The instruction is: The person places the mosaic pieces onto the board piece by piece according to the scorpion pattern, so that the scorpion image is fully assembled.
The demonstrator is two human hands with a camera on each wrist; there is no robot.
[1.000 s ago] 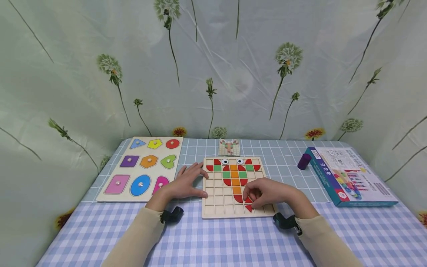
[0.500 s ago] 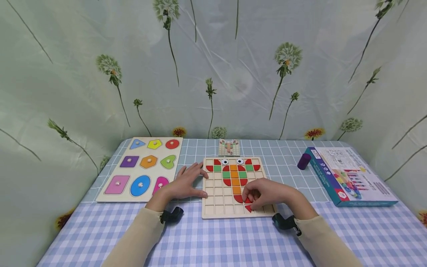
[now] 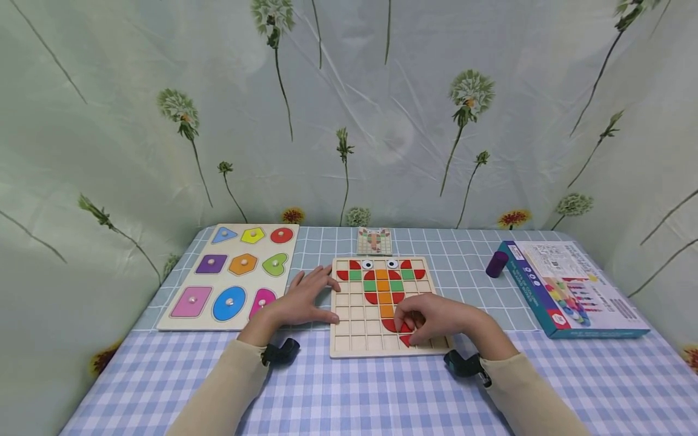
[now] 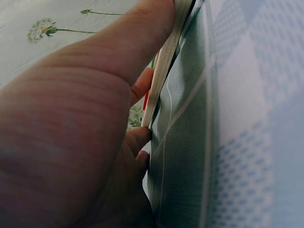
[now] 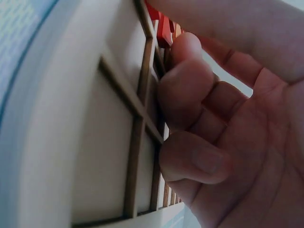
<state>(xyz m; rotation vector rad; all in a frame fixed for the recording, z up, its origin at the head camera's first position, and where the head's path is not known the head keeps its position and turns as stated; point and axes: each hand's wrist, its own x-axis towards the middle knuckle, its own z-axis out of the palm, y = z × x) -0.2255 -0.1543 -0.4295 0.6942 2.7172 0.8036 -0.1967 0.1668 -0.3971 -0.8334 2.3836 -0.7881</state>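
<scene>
A wooden grid board lies before me, with red, green and orange blocks and two eye pieces set in its cells. My left hand rests against the board's left edge, fingers spread and thumb out; the left wrist view shows the board's edge beside the thumb. Over the lower right of the grid, my right hand has curled fingers, thumb and forefinger pinching at a small red triangular block. Another red block beside it is partly covered by the fingers. In the right wrist view, red blocks show beyond the fingertips.
A pattern card lies behind the board. To the left is a shape puzzle with knobbed pieces, partly behind the left hand. At right are a purple cylinder and a boxed toy. A curtain hangs behind the table.
My right hand has shifted very slightly left, and the red triangular block has moved a little left with it. The left hand and the board stay where they were.
</scene>
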